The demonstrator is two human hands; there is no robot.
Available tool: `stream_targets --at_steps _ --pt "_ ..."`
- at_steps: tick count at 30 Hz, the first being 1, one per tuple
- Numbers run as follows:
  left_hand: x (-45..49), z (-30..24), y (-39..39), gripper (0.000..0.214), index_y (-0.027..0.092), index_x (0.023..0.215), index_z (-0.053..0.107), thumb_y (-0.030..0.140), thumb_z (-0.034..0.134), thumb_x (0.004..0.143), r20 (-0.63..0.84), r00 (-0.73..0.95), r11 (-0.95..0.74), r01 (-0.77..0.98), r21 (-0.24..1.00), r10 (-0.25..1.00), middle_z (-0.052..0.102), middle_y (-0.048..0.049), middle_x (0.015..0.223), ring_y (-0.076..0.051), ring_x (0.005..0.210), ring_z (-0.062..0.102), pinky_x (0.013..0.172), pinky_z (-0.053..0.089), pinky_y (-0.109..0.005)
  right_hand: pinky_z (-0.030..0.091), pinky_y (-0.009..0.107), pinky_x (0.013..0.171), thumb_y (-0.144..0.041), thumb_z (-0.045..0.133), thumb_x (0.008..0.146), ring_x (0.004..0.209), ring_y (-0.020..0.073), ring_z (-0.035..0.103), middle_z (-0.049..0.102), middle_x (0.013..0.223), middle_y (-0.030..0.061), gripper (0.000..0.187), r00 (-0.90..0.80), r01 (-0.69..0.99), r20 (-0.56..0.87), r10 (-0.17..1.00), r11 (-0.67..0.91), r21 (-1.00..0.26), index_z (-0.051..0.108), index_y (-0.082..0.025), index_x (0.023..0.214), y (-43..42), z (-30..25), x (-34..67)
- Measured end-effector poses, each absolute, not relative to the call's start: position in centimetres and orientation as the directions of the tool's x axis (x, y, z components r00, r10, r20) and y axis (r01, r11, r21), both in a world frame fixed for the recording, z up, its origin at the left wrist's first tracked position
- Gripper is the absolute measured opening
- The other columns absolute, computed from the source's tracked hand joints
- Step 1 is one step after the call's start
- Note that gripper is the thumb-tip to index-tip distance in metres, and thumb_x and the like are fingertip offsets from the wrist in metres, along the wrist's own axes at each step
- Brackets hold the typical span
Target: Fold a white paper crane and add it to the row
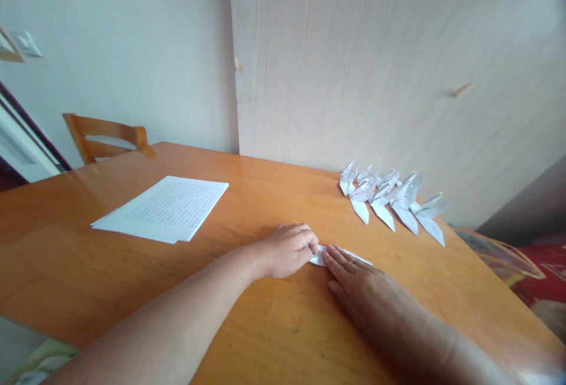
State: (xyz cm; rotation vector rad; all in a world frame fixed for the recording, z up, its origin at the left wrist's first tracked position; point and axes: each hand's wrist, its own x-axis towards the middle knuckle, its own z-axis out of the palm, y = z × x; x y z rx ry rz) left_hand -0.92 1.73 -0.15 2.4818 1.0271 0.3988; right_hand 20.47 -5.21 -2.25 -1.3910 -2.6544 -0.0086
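Note:
A narrow piece of folded white paper [317, 260] lies on the wooden table [274, 326] between my two hands. My left hand [292, 250] has its fingers curled and closed on the paper's left end. Across the rest of it my right hand [354, 273] lies flat, fingers stretched out and pressing down. A pointed tip of the paper shows beyond the right fingers; the part beneath them is hidden. To the upper right stand several folded paper birds [384, 211], grouped in rows near the table's back edge.
A stack of white sheets with writing [170, 208] lies on the left of the table. Behind the table stands a pale wood-grain board [309, 66]. A wooden chair [108, 134] is at the far left corner. Red items [543, 267] sit past the right edge.

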Motion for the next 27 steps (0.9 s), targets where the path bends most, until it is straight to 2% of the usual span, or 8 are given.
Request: stream_targets --at_steps 6,12,16,27 --pt "-1.1 -0.3 1.7 0.026 0.020 0.087 0.065 0.026 0.041 0.095 0.154 0.702 -0.672 0.559 0.486 0.696 0.062 -0.0053 0.113 -0.019 0.106 0.057 0.094 0.044 -0.031 0.041 0.047 0.113 -0.025 0.044 0.095 0.138 0.0284 0.042 0.045 0.150 0.0141 0.054 -0.561 0.821 0.106 0.821 0.568 -0.056 0.043 -0.014 0.148 -5.3 -1.9 20.4" --pt "-1.3 -0.5 1.5 0.017 0.020 0.076 0.062 0.027 0.053 0.088 0.147 0.668 -0.640 0.590 0.492 0.730 0.061 -0.0059 0.106 -0.021 0.101 0.057 0.090 0.046 -0.031 0.041 0.046 0.113 -0.026 0.044 0.095 0.138 0.0283 0.043 0.046 0.149 0.0139 0.053 -0.557 0.823 0.097 0.825 0.564 -0.066 0.043 -0.015 0.148 -5.3 -1.6 20.5" --pt "-1.3 -0.5 1.5 0.019 0.019 0.076 0.062 0.027 0.051 0.089 0.159 0.666 -0.647 0.593 0.480 0.728 0.059 -0.0061 0.106 -0.021 0.101 0.056 0.090 0.045 -0.032 0.042 0.046 0.112 -0.024 0.045 0.094 0.136 0.0281 0.045 0.047 0.149 0.0144 0.054 -0.564 0.819 0.098 0.820 0.570 -0.064 0.043 -0.014 0.148 -5.4 -1.5 20.4" --pt "-0.8 -1.0 1.4 0.014 0.019 0.083 0.059 0.022 0.047 0.090 0.203 0.679 -0.698 0.618 0.361 0.706 0.058 -0.0076 0.107 -0.021 0.103 0.055 0.094 0.044 -0.035 0.041 0.045 0.112 -0.027 0.048 0.092 0.135 0.0265 0.047 0.051 0.146 0.0108 0.053 -0.487 0.843 0.090 0.869 0.495 -0.213 0.048 -0.019 0.144 -5.4 -1.0 20.3"
